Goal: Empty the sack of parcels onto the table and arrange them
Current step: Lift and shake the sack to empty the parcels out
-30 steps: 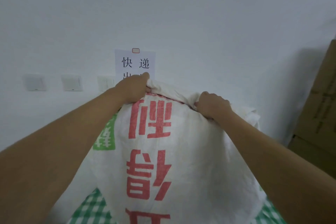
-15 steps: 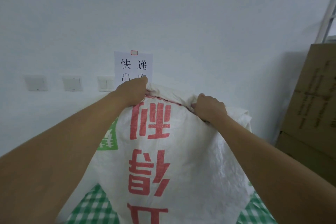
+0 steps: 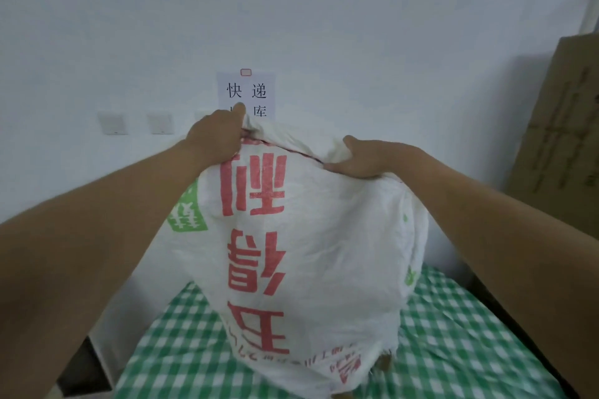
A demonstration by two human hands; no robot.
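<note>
Both bare forearms reach forward to the raised end of a large white woven plastic sack [image 3: 311, 236] printed with big red characters, seen upside down, and a green patch below the left wrist. The left hand [image 3: 215, 136] has its fingers curled over a bunched fold of the sack's top edge and grips it. The right hand [image 3: 366, 157] clutches the fabric further along the same edge, thumb on the near face, fingers wrapped over the far side and partly hidden.

The sack hangs bulging from both hands, well filled; its lower end, frayed and open, rests on the table covered with a green-and-white checked cloth [image 3: 453, 350] below the forearms. A small brown item shows at the frayed hem under the right forearm; what it is cannot be told.

Beyond the left hand's knuckles, a white paper notice with black characters [image 3: 248, 92] is fixed to the pale wall [image 3: 291, 10], its lower part hidden by that hand and the sack. To the outside of the left hand, white wall switches [image 3: 111, 123] sit in a row. Outside the right forearm, brown cardboard boxes [image 3: 557, 139] stand against the wall.
</note>
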